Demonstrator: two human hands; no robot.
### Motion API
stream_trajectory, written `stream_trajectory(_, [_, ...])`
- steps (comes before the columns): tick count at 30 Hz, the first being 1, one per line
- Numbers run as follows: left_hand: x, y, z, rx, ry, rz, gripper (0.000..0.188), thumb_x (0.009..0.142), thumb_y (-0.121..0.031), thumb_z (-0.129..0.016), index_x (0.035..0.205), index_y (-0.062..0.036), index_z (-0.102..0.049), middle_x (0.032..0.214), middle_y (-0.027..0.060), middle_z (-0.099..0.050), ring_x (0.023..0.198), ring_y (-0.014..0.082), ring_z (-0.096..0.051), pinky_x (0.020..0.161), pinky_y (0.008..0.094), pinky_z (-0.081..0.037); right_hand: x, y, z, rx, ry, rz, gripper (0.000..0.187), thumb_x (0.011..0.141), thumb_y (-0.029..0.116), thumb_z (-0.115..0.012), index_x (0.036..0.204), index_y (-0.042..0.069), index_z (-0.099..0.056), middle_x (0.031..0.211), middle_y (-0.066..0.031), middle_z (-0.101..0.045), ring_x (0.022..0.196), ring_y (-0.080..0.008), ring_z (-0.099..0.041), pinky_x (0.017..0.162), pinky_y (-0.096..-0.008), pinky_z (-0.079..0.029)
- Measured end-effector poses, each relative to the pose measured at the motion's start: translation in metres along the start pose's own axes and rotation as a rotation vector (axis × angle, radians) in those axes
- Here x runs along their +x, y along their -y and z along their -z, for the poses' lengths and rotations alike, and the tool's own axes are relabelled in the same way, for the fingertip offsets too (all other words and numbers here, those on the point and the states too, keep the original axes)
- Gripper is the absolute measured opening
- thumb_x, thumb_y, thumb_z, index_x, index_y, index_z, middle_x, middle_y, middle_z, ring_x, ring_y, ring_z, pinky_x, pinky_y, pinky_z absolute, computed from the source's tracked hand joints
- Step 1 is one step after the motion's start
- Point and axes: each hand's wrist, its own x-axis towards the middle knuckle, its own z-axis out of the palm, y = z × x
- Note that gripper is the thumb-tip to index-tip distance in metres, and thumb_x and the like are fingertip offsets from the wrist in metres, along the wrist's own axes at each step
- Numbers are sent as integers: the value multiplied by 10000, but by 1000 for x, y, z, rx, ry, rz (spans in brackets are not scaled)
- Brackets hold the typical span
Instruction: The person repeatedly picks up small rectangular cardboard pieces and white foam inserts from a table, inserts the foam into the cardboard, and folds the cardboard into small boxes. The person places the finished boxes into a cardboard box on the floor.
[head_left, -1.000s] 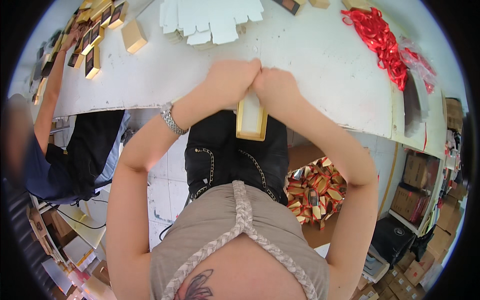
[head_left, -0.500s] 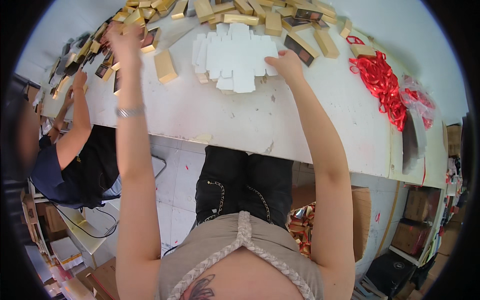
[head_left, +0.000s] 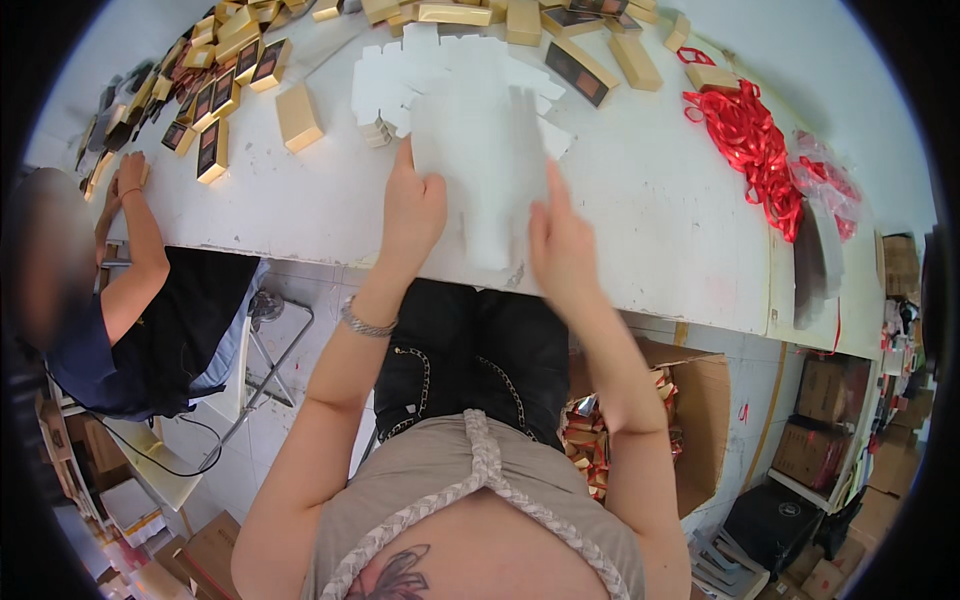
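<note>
My left grip (head_left: 412,212) pinches a white die-cut carton blank (head_left: 468,150) at its left edge; my right grip (head_left: 566,248) blurred by the right edge, hold unclear; tabletop (head_left: 300,195) beneath

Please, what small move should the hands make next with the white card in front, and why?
Perhaps steady the white card by closing the right hand on its right edge: the left hand is at the left edge, while the right's contact is too blurred to confirm.
</note>
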Motion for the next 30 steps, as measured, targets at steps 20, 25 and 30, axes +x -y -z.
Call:
stream_trajectory(20, [-83,-43,-10,218,220,-219,276,868,-84,-552,1120,25,-527,941,163,-606,757,281,-594,679,348,-483,-38,6,0,972,-132,-518,332,912,143,-591,1179,-46,-531,919,-52,-664,788,-67,-600,696,-220,-483])
stream_trajectory(25, [-97,-40,-15,378,112,-217,296,862,-47,-511,1145,41,-509,960,196,-586,829,331,-585,715,390,-473,-47,13,-6,596,-111,-460,251,914,159,-578,1092,-15,-553,775,-70,-655,658,-73,-584,602,-234,-472])
stream_trajectory(30, [-101,-48,-24,481,127,-314,369,851,-46,-522,1208,46,-500,973,201,-582,851,332,-574,754,399,-479,-44,15,-16,312,-112,-436,191,889,97,-579,1047,-6,-552,699,-95,-627,555,-143,-598,548,-267,-476])
